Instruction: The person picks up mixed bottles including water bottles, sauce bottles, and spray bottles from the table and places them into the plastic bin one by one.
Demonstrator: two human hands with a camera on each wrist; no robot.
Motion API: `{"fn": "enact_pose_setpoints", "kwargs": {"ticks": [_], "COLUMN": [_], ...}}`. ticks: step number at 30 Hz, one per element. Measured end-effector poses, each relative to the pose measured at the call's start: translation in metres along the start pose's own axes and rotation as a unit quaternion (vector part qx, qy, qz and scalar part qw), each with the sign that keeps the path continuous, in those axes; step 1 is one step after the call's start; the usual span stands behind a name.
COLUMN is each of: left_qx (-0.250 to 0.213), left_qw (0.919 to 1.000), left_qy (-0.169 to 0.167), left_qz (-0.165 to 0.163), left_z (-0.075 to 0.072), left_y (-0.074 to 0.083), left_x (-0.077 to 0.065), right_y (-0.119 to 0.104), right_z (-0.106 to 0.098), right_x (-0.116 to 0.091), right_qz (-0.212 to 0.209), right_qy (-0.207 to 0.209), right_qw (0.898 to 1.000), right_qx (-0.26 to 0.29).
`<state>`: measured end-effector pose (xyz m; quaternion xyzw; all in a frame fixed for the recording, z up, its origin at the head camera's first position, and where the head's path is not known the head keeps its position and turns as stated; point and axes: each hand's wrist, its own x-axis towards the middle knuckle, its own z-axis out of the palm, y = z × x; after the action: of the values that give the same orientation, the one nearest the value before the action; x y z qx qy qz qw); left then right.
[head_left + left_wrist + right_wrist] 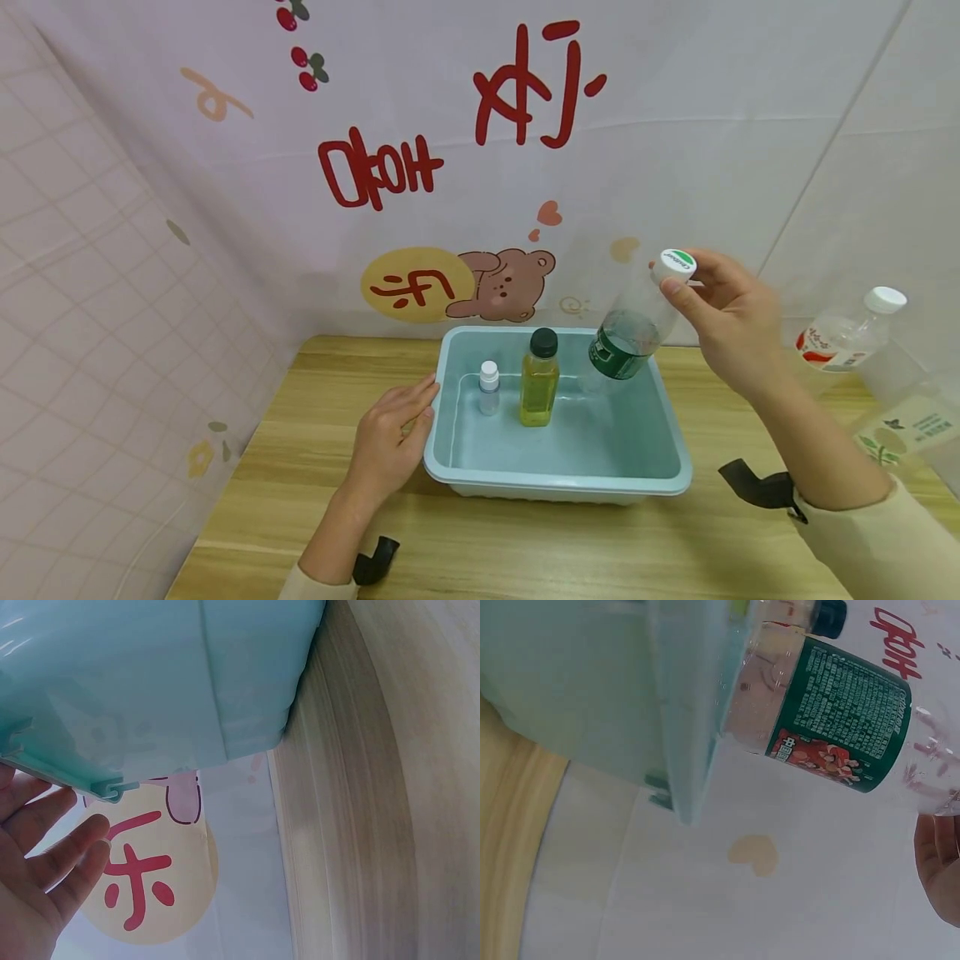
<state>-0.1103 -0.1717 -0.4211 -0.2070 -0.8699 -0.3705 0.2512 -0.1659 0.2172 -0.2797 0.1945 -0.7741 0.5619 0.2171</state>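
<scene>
A clear plastic bottle (pixel 628 337) with a green label and white cap hangs tilted over the right back part of a light-blue plastic basin (pixel 558 481). My right hand (pixel 723 312) grips it by the cap and neck; in the right wrist view the bottle's base (pixel 761 690) is level with the basin's rim. My left hand (pixel 393 429) rests against the basin's left side, fingers (pixel 79 847) extended at the rim. Inside the basin stand a yellow-green bottle (pixel 538 387) with a black cap and a small white-capped bottle (pixel 489 392).
Right of the basin, beyond my forearm, stand a clear bottle (pixel 840 342) with a red-and-white label and another clear bottle (pixel 911 429) with a leaf-patterned label. A wooden table (pixel 360 542) lies beneath, with a printed cloth (pixel 420 75) hanging behind.
</scene>
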Motion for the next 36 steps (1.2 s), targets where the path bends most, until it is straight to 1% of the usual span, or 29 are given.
{"fn": "enact_pose_setpoints", "kwargs": {"ticks": [4, 6, 10, 18, 23, 28, 36], "left_qx": [0.001, 0.003, 0.003, -0.002, 0.000, -0.001, -0.001], "left_qw": [1.0000, 1.0000, 1.0000, 0.9997, 0.9998, 0.9998, 0.9997], "left_qy": [0.002, 0.002, 0.002, 0.013, 0.012, 0.010, 0.012], "left_qz": [0.005, 0.005, 0.004, 0.019, 0.018, 0.016, 0.020], "left_z": [0.000, 0.000, 0.000, 0.000, 0.000, 0.000, 0.000], "left_y": [0.000, -0.001, 0.000, 0.000, 0.000, 0.000, -0.001], "left_x": [0.000, 0.000, 0.000, 0.000, 0.001, 0.001, 0.001], "right_y": [0.009, 0.014, 0.022, 0.038, 0.045, 0.049, 0.053], "right_z": [0.004, 0.006, 0.010, 0.016, 0.020, 0.023, 0.026], "right_x": [-0.004, -0.006, -0.010, -0.016, -0.020, -0.023, -0.026], "right_qz": [0.018, 0.027, 0.044, 0.052, 0.057, 0.068, 0.085], "right_qy": [-0.016, -0.024, -0.043, -0.066, -0.083, -0.096, -0.112], "right_qw": [0.999, 0.998, 0.997, 0.995, 0.992, 0.989, 0.987], "right_qx": [-0.042, -0.051, -0.055, -0.062, -0.075, -0.084, -0.080]}}
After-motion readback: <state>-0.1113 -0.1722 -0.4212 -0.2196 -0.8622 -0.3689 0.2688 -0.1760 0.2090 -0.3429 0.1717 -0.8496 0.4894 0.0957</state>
